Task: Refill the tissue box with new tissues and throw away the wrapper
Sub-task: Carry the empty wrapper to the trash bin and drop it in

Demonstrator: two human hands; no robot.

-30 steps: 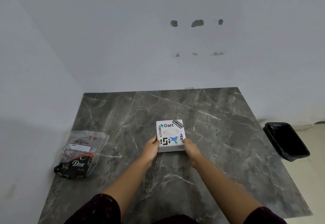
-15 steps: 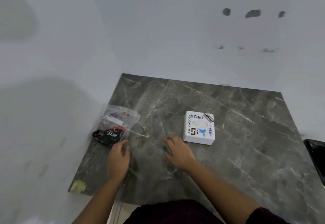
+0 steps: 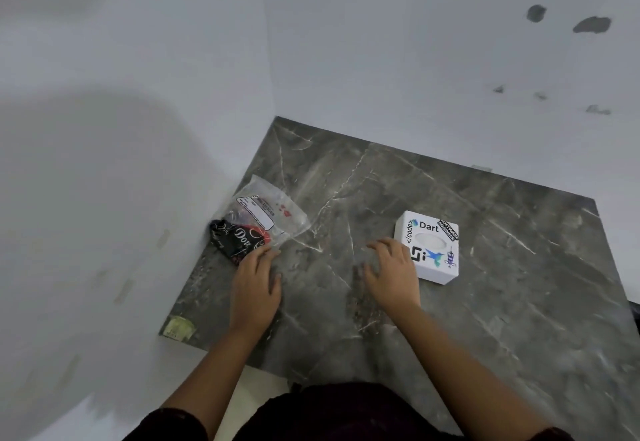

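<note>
A white square tissue box (image 3: 430,245) with stickers and an oval slot on top stands on the dark marble tabletop (image 3: 485,302). A clear plastic wrapper (image 3: 259,219) with a black Dove print lies at the table's left edge against the wall. My left hand (image 3: 255,284) lies flat with its fingertips touching the wrapper's near edge, holding nothing. My right hand (image 3: 391,270) hovers with fingers spread just left of the box, its knuckles overlapping the box's left side in view.
White walls meet in a corner behind the table, close on the left. A yellowish tape patch (image 3: 178,327) marks the table's near left corner. A sliver of something dark (image 3: 635,310) shows past the right edge.
Both hands let go of the tissue box and moved left. My left hand has reached the wrapper and my right hand has drifted back toward the box. The view has swung left.
</note>
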